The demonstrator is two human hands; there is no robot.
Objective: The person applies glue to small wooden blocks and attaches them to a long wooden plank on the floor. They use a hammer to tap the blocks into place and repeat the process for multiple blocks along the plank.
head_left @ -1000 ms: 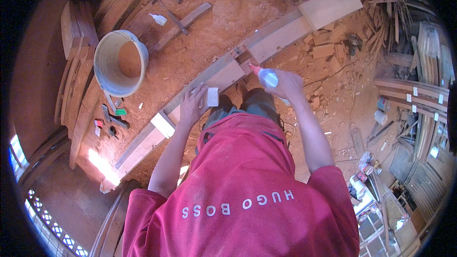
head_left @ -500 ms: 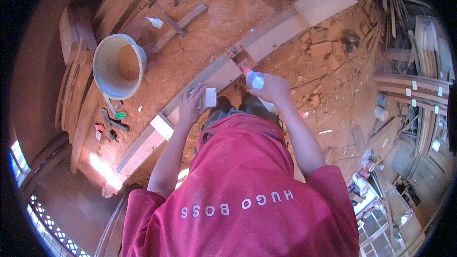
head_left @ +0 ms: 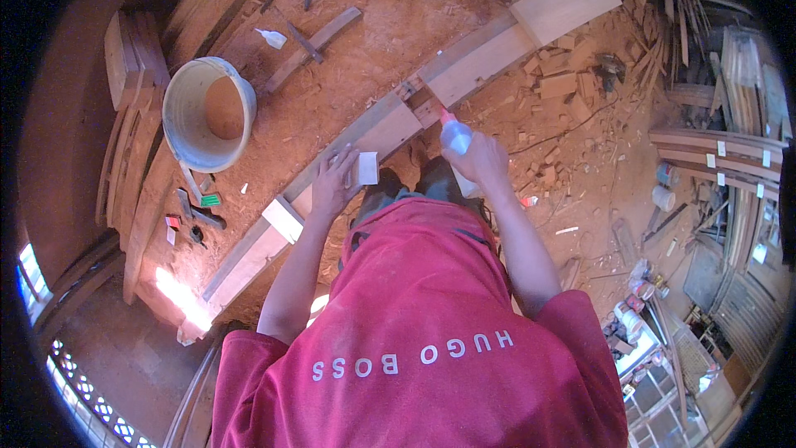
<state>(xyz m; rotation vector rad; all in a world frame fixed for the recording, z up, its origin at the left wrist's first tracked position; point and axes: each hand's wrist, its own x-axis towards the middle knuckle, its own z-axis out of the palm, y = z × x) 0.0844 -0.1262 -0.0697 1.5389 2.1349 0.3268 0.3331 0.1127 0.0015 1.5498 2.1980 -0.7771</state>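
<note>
Right now, grip, right: the right hand [head_left: 479, 159] is clenched around a squeeze bottle [head_left: 454, 134], its red nozzle tipped down toward the long plank [head_left: 390, 129]
Grip, left: the left hand [head_left: 334, 187] lies spread on the plank with a small white block [head_left: 367, 168] at its fingertips; whether it pinches the block or only touches it I cannot tell
Where the work lies: the plank runs slantwise over the sawdust floor, from lower left to upper right, with a short pale crosspiece [head_left: 283, 218] near the left hand and a dark seam just under the nozzle
Risk, spill: squeezed too hard or held tipped too long, the bottle would likely run past the seam onto the bare face of the plank
Risk, dirt: sawdust [head_left: 373, 41] lies thick all about, so a wet seam could pick up grit
Risk, shift: the block sits loose near the plank's edge, and a nudge from the left hand could push it off
Around, left: a pale bucket [head_left: 207, 112] stands well apart, with small hand tools [head_left: 195, 220] and a second little white bottle [head_left: 270, 37] on the floor
Around, right: offcuts [head_left: 564, 83] lie scattered just beside the plank
In the way: the person's own knees crowd the near edge of the plank, under the bottle hand
</note>
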